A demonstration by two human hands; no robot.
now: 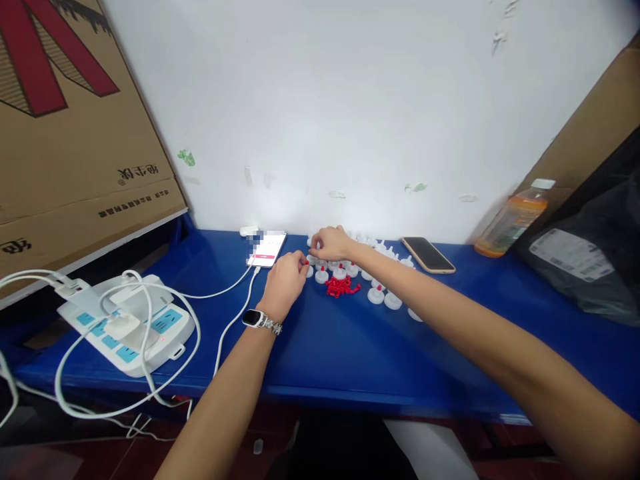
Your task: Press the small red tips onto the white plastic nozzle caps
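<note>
White round nozzle caps (393, 301) stand in a group on the blue table, several with small red tips on their spouts. My left hand (286, 280), wearing a watch, has its fingers closed at a red-tipped cap (309, 272) on the group's left side. Just beyond it, my right hand (330, 244) is pinched above the caps; whatever lies between its fingertips is too small to make out. A loose pile of small red tips (341, 286) lies in front of the caps. My right forearm hides part of the group.
A lit phone (267, 249) on a cable lies left of the hands, a dark phone (429, 255) to the right. Farther left is a power strip (129, 327) with looping white cables. An orange drink bottle (515, 219) and dark plastic bag (590, 247) stand right; a white wall (340, 120) rises behind.
</note>
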